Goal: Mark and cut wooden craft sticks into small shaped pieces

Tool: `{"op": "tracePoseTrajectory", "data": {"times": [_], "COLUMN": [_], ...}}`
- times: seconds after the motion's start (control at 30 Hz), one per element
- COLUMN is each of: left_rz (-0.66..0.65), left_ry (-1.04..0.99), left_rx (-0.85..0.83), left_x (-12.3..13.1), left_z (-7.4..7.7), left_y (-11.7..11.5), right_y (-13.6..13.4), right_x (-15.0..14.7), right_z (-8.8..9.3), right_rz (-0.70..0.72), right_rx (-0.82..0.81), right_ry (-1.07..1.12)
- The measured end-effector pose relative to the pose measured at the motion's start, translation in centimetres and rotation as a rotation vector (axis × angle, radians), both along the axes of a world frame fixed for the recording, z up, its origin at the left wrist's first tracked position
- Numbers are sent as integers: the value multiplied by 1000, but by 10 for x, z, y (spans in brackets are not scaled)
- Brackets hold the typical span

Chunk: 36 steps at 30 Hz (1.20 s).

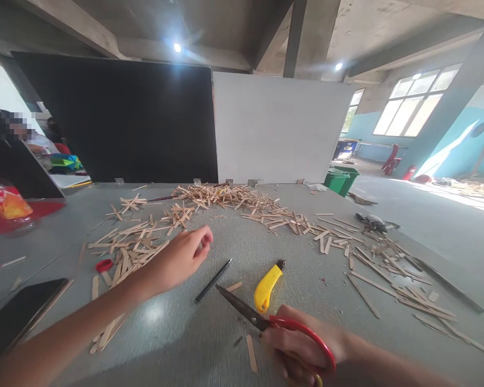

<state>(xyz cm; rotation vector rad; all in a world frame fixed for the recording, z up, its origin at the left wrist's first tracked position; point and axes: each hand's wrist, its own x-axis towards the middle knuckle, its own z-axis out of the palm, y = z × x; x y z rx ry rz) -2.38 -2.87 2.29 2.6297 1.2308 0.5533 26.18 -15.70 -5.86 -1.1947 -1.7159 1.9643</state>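
My right hand grips red-handled scissors near the table's front edge, blades pointing left and slightly away. My left hand reaches forward over the grey table, fingers curled with the tips pinched together; whether a small piece is between them I cannot tell. A black pencil lies between the hands, just right of my left hand. A yellow utility knife rests beside the scissor blades. Wooden craft sticks lie scattered under and beyond my left hand.
More stick piles spread across the far and right side. A red ring and a dark phone lie at the left; a plastic bottle stands far left. Black and white boards stand behind the table. Another person sits far left.
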Motion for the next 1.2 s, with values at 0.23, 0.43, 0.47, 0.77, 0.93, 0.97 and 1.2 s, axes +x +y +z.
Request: {"op": "tracePoseTrajectory", "data": {"times": [0.23,0.43,0.47,0.77,0.93,0.97,1.2], "left_rz": [-39,-61,-61,-87,-222,-237,-262], "left_ry": [61,137,154,218,242,245,229], "left_rx": [-8,-75,-86,-161,-231,-242,-285], "left_x": [3,7,7,8,8,8,5], "left_z": [0,1,1,-8,-24,-27,-37], "left_y": [2,-5,-6,-5,2,3,7], "right_y": [-1,-3,-2,-1,-15,-18,-23], "right_x": [-1,-4,-4,-4,-10,-12,2], "right_z": [5,10,10,8,31,37,51], "right_rz": [8,32,31,52,-5,-39,113], "right_rx": [5,66,64,72,166,260,567], "right_ry": [94,66,56,27,-165,-266,-807]}}
